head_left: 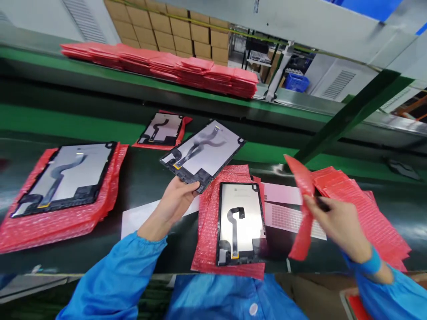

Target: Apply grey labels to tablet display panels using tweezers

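While a person in blue sleeves [120, 266] works at a dark work surface [176, 255], the left hand [175, 200] pinches a display panel [207, 155] by its near edge, thumb on top and fingers beneath, holding it tilted in the air with its ribbon cable [189, 153] facing up. The right hand [342, 222], well apart, grips a red pouch [304, 224] between thumb and fingers, the narrow piece either folded or seen edge-on. A dark patch [323, 203] beside the right thumb is too blurred to identify.

Between the hands, a second panel [247, 209] lies on red bubble bags [207, 233]. A third panel [83, 169] rests on a red stack [86, 222] at left, and a fourth panel [168, 124] sits on red wrap [182, 134] farther back. More pouches [358, 206] fan out near the right hand.

The step in hand appears to be the handling of one panel and one pouch together, the two not touching. The next move, it seems, calls for a firm left grip on the panel's edge, care that the cable does not snag, and control of the limp pouch, whose opening does not show here.
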The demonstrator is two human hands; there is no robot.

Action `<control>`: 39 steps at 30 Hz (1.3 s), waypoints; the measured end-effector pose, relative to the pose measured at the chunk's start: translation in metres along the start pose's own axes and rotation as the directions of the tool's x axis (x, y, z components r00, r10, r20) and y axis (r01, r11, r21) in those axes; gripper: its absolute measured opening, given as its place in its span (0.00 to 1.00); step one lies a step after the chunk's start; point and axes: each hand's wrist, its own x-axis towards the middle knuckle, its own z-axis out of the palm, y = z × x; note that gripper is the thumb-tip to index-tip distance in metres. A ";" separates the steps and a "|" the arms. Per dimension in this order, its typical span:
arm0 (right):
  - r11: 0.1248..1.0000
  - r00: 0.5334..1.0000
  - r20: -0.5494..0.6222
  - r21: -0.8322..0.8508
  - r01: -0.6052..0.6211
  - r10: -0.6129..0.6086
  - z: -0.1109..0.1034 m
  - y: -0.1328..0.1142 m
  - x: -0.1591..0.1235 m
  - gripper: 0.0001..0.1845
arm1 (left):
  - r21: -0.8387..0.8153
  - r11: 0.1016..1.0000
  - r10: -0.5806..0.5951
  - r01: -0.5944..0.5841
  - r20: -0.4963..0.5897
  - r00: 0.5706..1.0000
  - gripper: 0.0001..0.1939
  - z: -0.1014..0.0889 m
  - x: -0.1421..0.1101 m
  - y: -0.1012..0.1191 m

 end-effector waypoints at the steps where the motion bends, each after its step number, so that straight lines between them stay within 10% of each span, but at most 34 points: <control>1: 0.997 0.995 0.087 0.051 0.052 -0.056 0.017 -0.021 -0.008 0.22 | 0.001 1.000 0.013 -0.013 -0.004 1.000 0.33 0.002 -0.003 -0.003; 8: 0.975 0.949 0.284 0.209 0.077 -0.136 0.110 -0.110 -0.015 0.18 | -0.050 0.997 0.050 -0.050 0.010 0.999 0.35 0.016 -0.044 -0.016; 18: 0.874 0.929 0.303 0.365 -0.320 0.214 0.090 -0.040 -0.006 0.26 | -0.129 0.947 -0.290 0.293 0.043 0.956 0.21 0.043 -0.114 -0.067; 25: 0.743 0.903 0.376 0.539 -0.396 0.208 0.127 -0.062 -0.033 0.35 | -0.189 0.900 -0.411 0.394 -0.063 0.909 0.20 0.074 -0.139 -0.107; 33: 0.617 0.883 0.406 0.639 -0.460 0.238 0.122 -0.078 -0.046 0.31 | -0.273 0.879 -0.464 0.390 -0.310 0.830 0.26 0.094 -0.144 -0.132; 39: 0.602 0.936 0.241 0.717 -0.351 0.258 0.101 -0.073 -0.020 0.29 | -0.158 0.784 -0.605 0.601 0.024 0.796 0.19 0.069 -0.156 -0.134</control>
